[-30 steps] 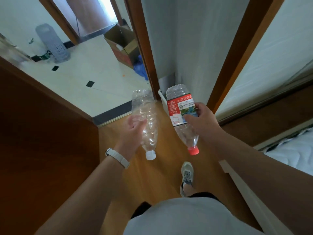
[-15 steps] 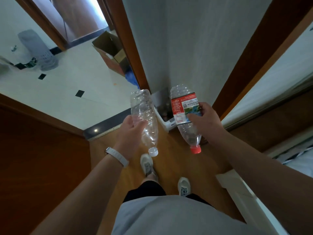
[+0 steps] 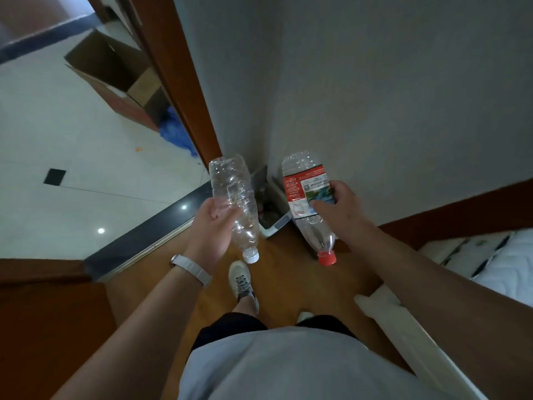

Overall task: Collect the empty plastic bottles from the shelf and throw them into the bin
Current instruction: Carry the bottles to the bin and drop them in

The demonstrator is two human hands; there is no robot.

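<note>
The left hand grips a clear, crumpled bottle with a white cap, and the right hand a red-labelled bottle, both caps pointing down. Between them, a white bin sits against the wall.

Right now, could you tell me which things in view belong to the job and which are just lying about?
Job: clear bottle in left hand; red-labelled bottle in right hand; white bin.
Lying about: cardboard box; blue bag; bed.
</note>
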